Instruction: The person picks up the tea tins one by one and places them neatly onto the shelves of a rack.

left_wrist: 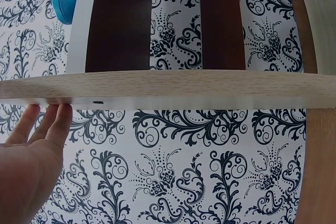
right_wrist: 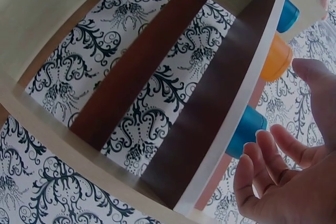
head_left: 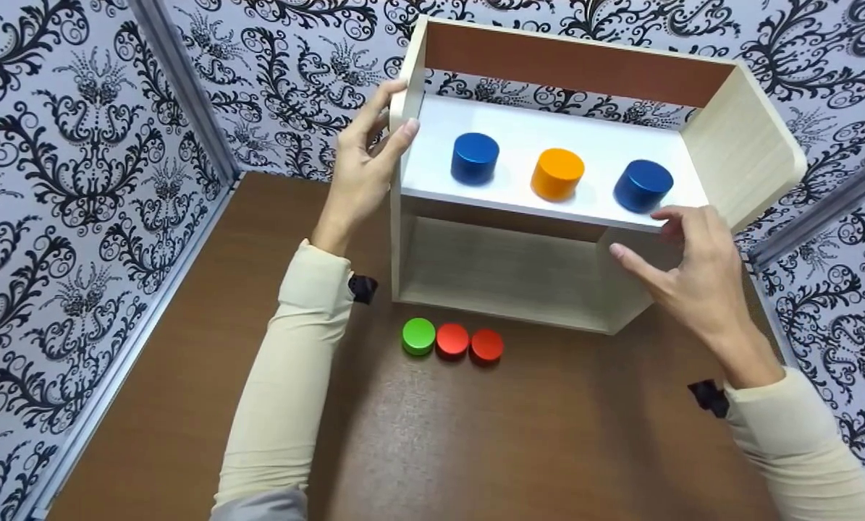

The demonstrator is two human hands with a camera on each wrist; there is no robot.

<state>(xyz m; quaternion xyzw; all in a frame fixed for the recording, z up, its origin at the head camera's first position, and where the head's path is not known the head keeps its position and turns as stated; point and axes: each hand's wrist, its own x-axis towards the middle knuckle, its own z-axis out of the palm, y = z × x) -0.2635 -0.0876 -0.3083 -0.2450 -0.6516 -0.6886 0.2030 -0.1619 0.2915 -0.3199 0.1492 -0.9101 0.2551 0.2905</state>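
All round, white walls (head_left: 77, 181) covered in black floral scrollwork, with grey metal strips (head_left: 179, 79) along corner and foot. Below, a smooth brown worktop (head_left: 512, 441) with a soft sheen and darker shadows. Towards its back, a pale wood-grain shelf unit (head_left: 504, 257), with rounded upper corners on the side panels, a white shelf (head_left: 519, 130) across the middle, a reddish-brown strip (head_left: 577, 65) along the upper back and wallpaper visible through the gaps behind.

Reaching in from both sides, cream sleeves (head_left: 280, 391), with small black fittings (head_left: 363, 289) by the wrists. At the left side panel (left_wrist: 184, 82), the left hand (head_left: 367, 159), gripping the edge between thumb and fingers. Near the right end of the white shelf, the right hand (head_left: 700, 282), thumb and fingers spread wide, holding nothing; cannot tell whether touching the shelf edge.

On the white shelf, three upright, glossy cylinders, well apart: blue (head_left: 475, 159), orange (head_left: 557, 174), blue (head_left: 643, 186), the last just beside the right fingertips. On the worktop before the unit, a close row of metallic-looking discs: green (head_left: 418, 336), red (head_left: 452, 340), red (head_left: 487, 346).
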